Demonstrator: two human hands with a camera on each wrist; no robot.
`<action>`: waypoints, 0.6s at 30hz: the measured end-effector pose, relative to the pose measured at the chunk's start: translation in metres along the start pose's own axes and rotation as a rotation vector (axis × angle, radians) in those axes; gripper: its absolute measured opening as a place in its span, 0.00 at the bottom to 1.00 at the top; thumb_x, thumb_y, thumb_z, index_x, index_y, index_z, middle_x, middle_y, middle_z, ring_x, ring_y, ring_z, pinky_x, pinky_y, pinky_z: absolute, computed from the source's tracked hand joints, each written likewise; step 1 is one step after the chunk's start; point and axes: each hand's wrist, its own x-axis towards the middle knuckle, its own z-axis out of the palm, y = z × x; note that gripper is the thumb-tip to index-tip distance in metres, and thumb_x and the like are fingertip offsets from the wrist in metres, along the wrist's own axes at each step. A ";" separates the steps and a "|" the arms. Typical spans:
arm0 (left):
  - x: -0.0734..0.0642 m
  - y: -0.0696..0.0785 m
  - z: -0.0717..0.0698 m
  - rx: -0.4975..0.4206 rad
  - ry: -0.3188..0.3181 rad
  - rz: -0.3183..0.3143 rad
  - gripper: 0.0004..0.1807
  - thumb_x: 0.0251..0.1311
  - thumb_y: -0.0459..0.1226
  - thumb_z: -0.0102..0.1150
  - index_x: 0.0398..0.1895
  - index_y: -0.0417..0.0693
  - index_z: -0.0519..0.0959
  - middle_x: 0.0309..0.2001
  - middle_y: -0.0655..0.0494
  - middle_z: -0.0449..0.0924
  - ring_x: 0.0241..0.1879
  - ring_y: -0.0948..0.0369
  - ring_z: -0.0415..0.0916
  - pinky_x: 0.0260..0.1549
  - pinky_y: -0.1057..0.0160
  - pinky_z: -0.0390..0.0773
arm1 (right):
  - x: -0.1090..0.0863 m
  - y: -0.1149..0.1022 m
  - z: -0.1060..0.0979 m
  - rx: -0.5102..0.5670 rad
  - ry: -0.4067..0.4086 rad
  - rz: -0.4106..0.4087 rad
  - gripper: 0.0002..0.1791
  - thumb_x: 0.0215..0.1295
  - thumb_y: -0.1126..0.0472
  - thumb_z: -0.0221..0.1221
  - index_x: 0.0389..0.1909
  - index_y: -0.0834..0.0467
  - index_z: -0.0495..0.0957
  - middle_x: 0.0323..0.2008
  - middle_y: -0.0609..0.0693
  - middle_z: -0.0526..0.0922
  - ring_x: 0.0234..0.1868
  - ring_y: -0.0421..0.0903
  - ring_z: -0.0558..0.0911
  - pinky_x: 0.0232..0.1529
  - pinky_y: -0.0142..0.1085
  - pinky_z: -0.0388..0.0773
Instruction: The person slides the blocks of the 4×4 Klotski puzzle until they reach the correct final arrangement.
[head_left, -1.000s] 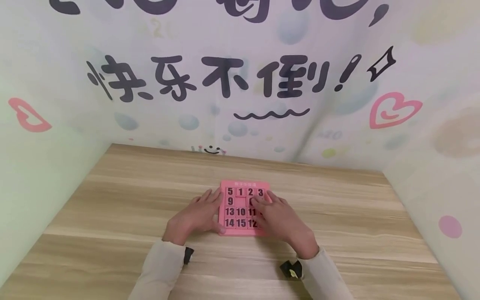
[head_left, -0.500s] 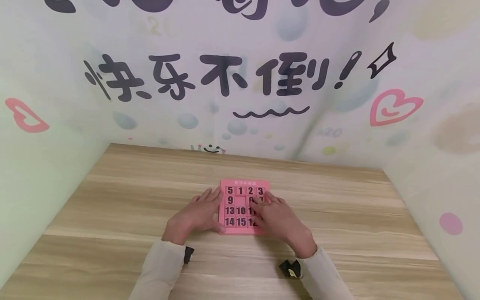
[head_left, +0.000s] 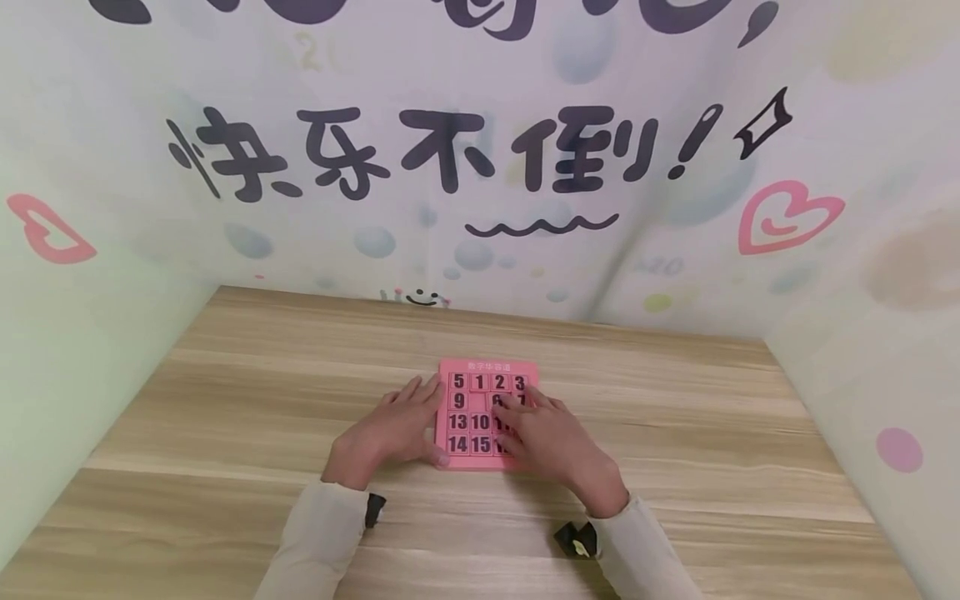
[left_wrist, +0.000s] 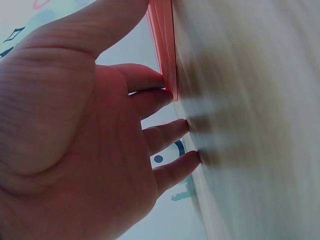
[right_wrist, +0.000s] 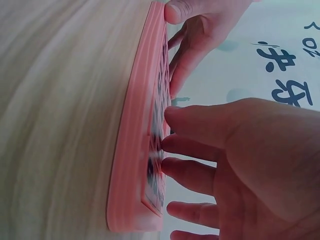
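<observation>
A pink sliding number puzzle [head_left: 480, 422] lies flat on the wooden table, with black digits on its square tiles. Against its left edge rests my left hand [head_left: 393, 429], thumb at the near corner and fingers extended along the side. In the left wrist view, the thumb and two fingers meet the pink frame [left_wrist: 162, 35]. My right hand [head_left: 555, 433] reaches over the right side with fingertips on the tiles, near the 6 tile [head_left: 495, 398]. The vacant slot [head_left: 477, 402] is between 9 and 6. Some right-hand tiles are partly hidden under the fingers.
Wood-grained tabletop [head_left: 262, 400] surrounds the puzzle. A white backdrop [head_left: 337, 242] with dark characters, hearts and bubbles stands behind, and pale walls close in both sides. Black straps [head_left: 577, 540] show at the light sleeves [head_left: 645, 542].
The 6 tile has slid slightly left into the vacant slot, and my right fingertips have shifted left with it. My left hand stays at the puzzle's edge.
</observation>
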 end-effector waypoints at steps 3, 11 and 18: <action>0.001 -0.001 0.000 0.011 -0.002 -0.004 0.59 0.58 0.48 0.76 0.84 0.37 0.50 0.86 0.43 0.41 0.85 0.40 0.35 0.82 0.38 0.43 | 0.001 -0.001 0.000 0.003 0.003 -0.006 0.25 0.79 0.49 0.57 0.71 0.53 0.77 0.76 0.55 0.71 0.78 0.68 0.64 0.75 0.66 0.65; 0.003 -0.003 0.002 0.022 -0.005 -0.003 0.59 0.59 0.49 0.75 0.84 0.38 0.49 0.86 0.44 0.40 0.85 0.41 0.35 0.82 0.38 0.43 | 0.001 -0.004 0.002 0.013 0.027 -0.031 0.24 0.79 0.50 0.57 0.71 0.54 0.78 0.75 0.56 0.72 0.77 0.68 0.66 0.74 0.65 0.67; 0.003 -0.002 0.002 0.024 -0.010 -0.013 0.59 0.59 0.48 0.76 0.84 0.38 0.49 0.86 0.45 0.40 0.85 0.42 0.34 0.83 0.39 0.43 | 0.002 -0.005 0.003 0.047 -0.003 -0.037 0.25 0.80 0.51 0.56 0.73 0.53 0.75 0.77 0.56 0.69 0.79 0.68 0.64 0.75 0.66 0.65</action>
